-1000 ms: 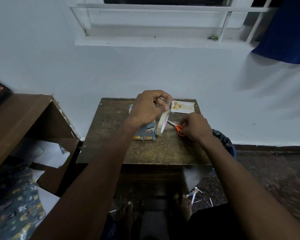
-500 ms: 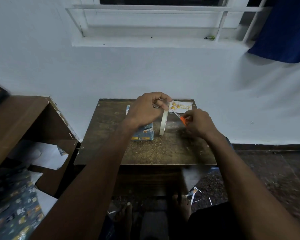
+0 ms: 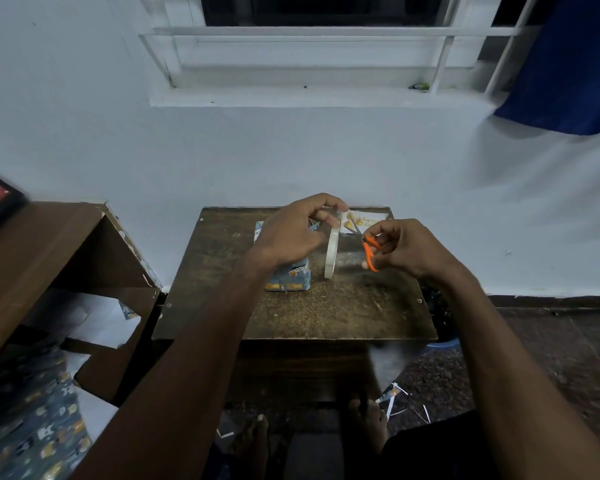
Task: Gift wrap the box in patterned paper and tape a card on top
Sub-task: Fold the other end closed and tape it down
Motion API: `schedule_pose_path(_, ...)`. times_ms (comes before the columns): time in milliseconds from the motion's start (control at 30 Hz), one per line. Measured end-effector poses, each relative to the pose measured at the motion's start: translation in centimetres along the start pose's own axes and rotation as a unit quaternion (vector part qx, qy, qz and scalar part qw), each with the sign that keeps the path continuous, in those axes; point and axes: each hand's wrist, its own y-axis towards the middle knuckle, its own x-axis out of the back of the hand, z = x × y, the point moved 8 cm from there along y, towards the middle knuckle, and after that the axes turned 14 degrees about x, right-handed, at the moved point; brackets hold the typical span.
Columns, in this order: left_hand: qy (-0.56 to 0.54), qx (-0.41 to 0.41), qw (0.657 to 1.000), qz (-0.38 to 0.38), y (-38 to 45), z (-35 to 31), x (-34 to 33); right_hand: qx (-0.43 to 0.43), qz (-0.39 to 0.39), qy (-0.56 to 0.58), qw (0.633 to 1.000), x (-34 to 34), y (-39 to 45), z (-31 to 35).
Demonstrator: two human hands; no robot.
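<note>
Box (image 3: pixel 286 277) sits wrapped on the table (image 3: pixel 326 317); card (image 3: pixel 368 221) lies behind, not yet taped. Left hand (image 3: pixel 291 233) pinches tape (image 3: pixel 332 251), right hand (image 3: pixel 409 249) grips scissors (image 3: pixel 369 247), apparently about to cut a strip.

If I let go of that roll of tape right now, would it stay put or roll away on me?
The tape roll hangs on edge from the left hand, so it would probably roll or topple once released. It looks like a thin, hollow ring, likely light and easily nudged. The rough table might slow it, though the wrapped box beside it could stop it too.
</note>
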Motion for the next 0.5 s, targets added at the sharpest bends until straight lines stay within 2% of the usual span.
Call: schedule_pose_path(500,0.033,-0.005,0.999,0.01,0.1,0.2,0.1,0.042,-0.044,-0.032,0.998,-0.1,0.6,1.5)
